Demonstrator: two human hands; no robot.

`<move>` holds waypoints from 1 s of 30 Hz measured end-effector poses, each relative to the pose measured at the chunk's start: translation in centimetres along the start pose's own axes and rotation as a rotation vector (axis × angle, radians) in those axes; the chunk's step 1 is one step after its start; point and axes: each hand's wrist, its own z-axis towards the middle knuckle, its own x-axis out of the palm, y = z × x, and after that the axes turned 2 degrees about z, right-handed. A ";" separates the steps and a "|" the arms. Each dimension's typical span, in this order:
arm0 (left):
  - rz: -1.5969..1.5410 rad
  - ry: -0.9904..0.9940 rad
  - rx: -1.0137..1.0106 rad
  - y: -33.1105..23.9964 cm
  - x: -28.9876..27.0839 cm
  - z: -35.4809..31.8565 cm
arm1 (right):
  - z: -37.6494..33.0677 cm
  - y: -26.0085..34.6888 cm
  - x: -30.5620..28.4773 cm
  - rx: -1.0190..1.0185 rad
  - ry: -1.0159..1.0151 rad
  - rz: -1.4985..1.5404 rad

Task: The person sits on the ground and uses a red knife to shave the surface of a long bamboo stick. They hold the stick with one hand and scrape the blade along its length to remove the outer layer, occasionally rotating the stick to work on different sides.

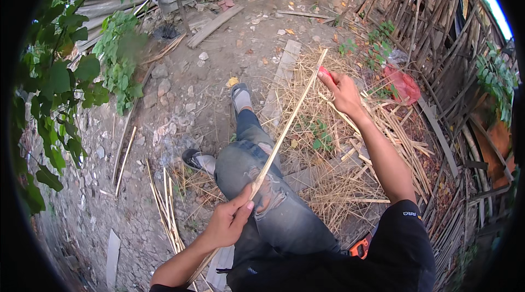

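Observation:
A long pale bamboo strip (288, 126) slants across my legs, from beside my left forearm up to the far right. My left hand (228, 221) is closed on it above my torn-kneed jeans (262, 182), thumb laid along it. By the strip's far end, my right hand (344, 94) is closed round a small tool with a red handle (327, 73). Its blade, if any, I cannot make out. Beneath the right hand lies a heap of thin bamboo shavings (314, 106).
More split bamboo strips (404, 152) lie right of the shavings; others (167, 210) lie to my left. An orange-handled tool (360, 248) rests by my right hip. Flat boards (216, 26), stones and a red plastic bag (402, 84) dot the ground. A stick fence (437, 35) borders the right.

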 end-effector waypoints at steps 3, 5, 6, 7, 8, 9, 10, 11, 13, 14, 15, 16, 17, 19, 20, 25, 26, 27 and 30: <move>0.118 0.060 -0.046 0.1 -1.2 -1.3 | 4.5 -9.6 -4.9 0.174 -0.337 0.062; 0.100 0.077 -0.088 0.5 -2.1 -3.4 | 6.6 -16.9 -11.0 0.367 -0.625 0.140; 0.052 0.041 -0.102 0.9 -2.2 -4.8 | 6.8 -17.5 -11.5 0.341 -0.645 0.079; -0.012 0.016 -0.128 1.2 -1.9 -5.7 | 5.8 -17.0 -11.8 0.326 -0.656 -0.002; 0.041 0.000 -0.083 1.5 -2.0 -5.4 | 5.7 -16.3 -10.7 0.223 -0.648 0.000; 0.074 -0.011 -0.039 1.3 -1.7 -5.0 | 5.1 -15.2 -9.6 0.212 -0.545 -0.011; 0.115 -0.023 0.016 0.9 -1.5 -4.0 | 4.8 -13.9 -8.7 0.198 -0.454 -0.016; 0.161 -0.032 0.079 0.5 -1.3 -2.8 | 4.5 -12.5 -7.9 0.183 -0.371 -0.017; 0.241 -0.052 0.130 -0.9 -0.8 -1.5 | 3.5 -8.0 -6.0 0.060 -0.303 0.056; 0.243 -0.051 0.109 -2.0 -0.7 -1.2 | 2.5 -5.3 -5.0 0.031 -0.264 0.104; 0.243 -0.054 0.090 -2.8 -0.5 -0.8 | 1.3 -2.4 -4.1 -0.001 -0.223 0.150; 0.211 -0.067 0.094 -2.9 -0.2 -0.5 | -0.5 0.3 -3.3 -0.046 -0.128 0.192; 0.177 -0.080 0.097 -2.8 0.2 -0.1 | -2.6 2.8 -2.5 -0.090 -0.031 0.231; 0.123 -0.101 0.069 -2.6 0.7 0.5 | -6.6 7.0 -0.8 -0.248 0.172 0.207; 0.099 -0.105 0.043 -2.5 0.9 0.7 | -8.5 8.4 -0.1 -0.311 0.293 0.142; 0.109 -0.086 0.034 -1.9 1.2 1.1 | -14.7 11.7 1.7 -0.372 0.613 -0.005; 0.104 -0.091 0.030 -2.0 1.1 1.1 | -15.1 11.6 2.2 -0.385 0.609 -0.024; 0.098 -0.092 0.026 -2.1 1.2 1.2 | -15.4 11.7 2.2 -0.383 0.629 -0.033; 0.049 -0.101 0.050 -2.4 1.5 1.5 | -15.9 12.3 2.0 -0.371 0.677 -0.067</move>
